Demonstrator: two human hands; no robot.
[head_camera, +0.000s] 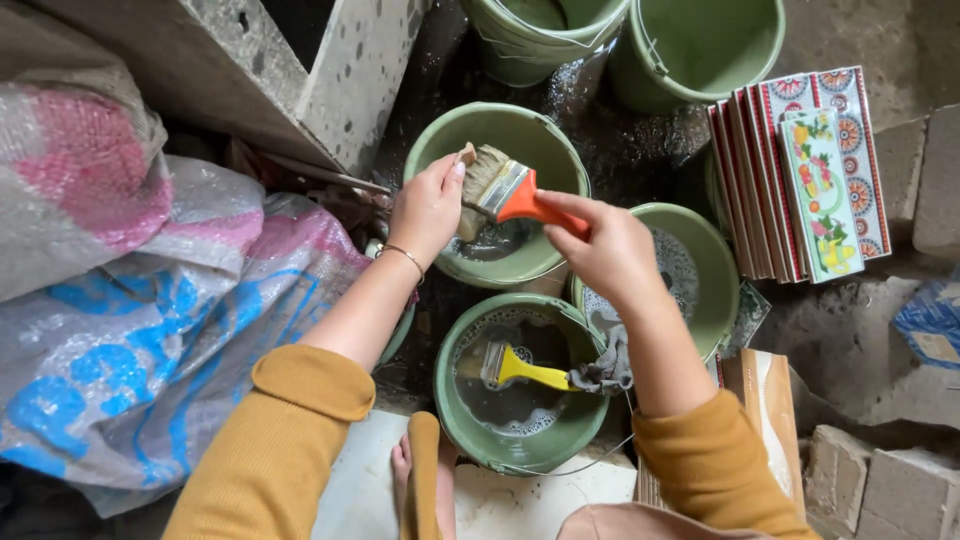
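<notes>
My right hand (603, 248) grips the orange handle of a wide paintbrush (505, 188) and holds it over a green bucket (540, 135) with a little cloudy water at the bottom. My left hand (428, 206) pinches the brush's wet bristles between thumb and fingers. A thin bracelet sits on my left wrist. Both arms wear mustard sleeves.
A nearer green bucket (470, 420) holds foamy water, a yellow-handled brush (515, 367) and a grey rag (603, 368). More green buckets (700, 45) stand behind and at right. Patterned tiles (800, 180) are stacked on edge at right. Plastic sacks (150, 330) lie left; concrete blocks (880, 480) lower right.
</notes>
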